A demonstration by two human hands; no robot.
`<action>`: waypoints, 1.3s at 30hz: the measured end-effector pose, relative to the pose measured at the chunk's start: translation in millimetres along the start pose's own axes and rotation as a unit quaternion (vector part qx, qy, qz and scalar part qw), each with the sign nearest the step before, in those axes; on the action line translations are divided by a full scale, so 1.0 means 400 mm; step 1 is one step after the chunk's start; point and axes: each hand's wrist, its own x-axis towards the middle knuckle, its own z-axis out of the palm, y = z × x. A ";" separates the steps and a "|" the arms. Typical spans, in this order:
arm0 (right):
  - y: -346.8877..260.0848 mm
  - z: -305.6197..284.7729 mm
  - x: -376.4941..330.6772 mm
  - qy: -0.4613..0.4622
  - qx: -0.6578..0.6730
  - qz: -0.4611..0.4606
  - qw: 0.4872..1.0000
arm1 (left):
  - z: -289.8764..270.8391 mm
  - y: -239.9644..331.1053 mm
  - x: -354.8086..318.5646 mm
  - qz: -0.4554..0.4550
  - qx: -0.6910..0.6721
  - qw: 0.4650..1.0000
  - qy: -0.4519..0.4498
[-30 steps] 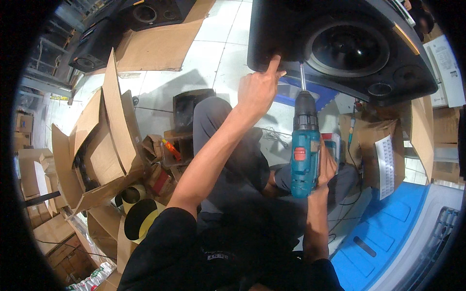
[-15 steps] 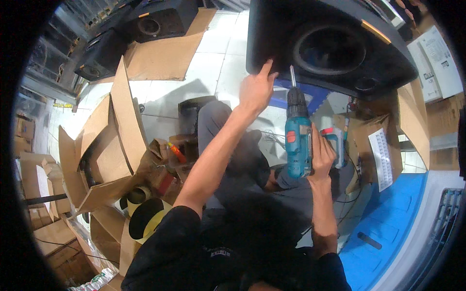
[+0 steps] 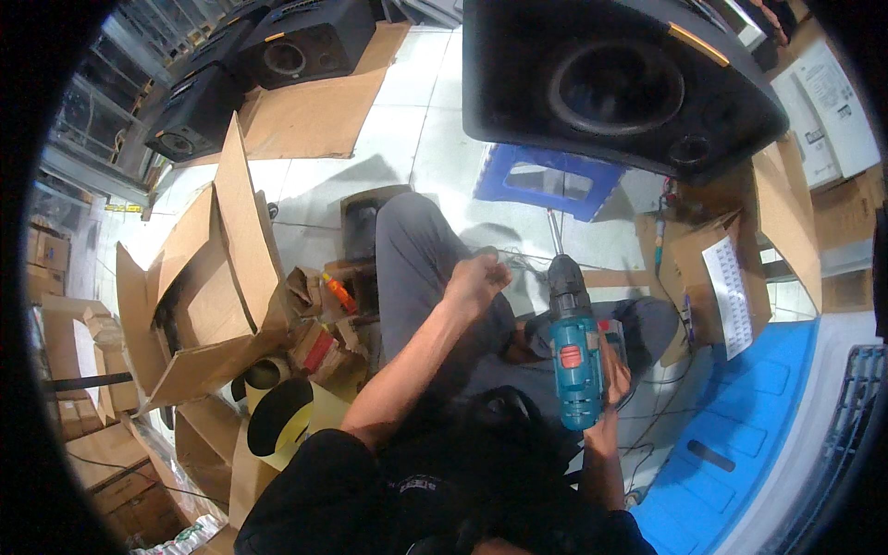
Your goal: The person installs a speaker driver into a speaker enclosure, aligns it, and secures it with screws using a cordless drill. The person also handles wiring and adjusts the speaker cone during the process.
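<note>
My right hand (image 3: 614, 372) is wrapped round the grip of a teal and black cordless drill (image 3: 579, 365). The drill's long bit (image 3: 555, 231) points away from me, toward a blue plastic stool. Above my bent knee is my left hand (image 3: 478, 285), its fingers curled together; whatever they may hold is too small to make out. Beyond both hands, a large black speaker cabinet (image 3: 518, 83) rests on the blue stool (image 3: 546, 180), its round cone facing me. Neither my hands nor the bit touch the cabinet.
Opened cardboard boxes (image 3: 199, 277) and yellow-sided rolls (image 3: 301, 421) stand at my left. More black speakers (image 3: 310, 51) sit on flat cardboard (image 3: 314, 116) at the far left. To my right are a blue panel (image 3: 740, 435) and a carton (image 3: 708, 277) with a white sheet.
My left hand has drawn back from the cabinet's lower edge toward my knee, and its fingers have curled. My right hand has pulled the drill back toward my body, away from the cabinet.
</note>
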 end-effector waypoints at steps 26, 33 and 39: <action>0.004 0.042 -0.070 -0.089 0.121 0.224 0.963 | 0.195 0.151 -0.165 0.003 -0.059 0.984 -0.171; -0.013 0.043 -0.045 -0.079 0.033 0.245 0.966 | 0.198 0.164 -0.168 0.072 -0.003 0.973 -0.221; 0.017 0.064 0.061 -0.005 0.054 -0.020 0.998 | 0.296 0.212 -0.175 0.085 -0.009 0.975 -0.207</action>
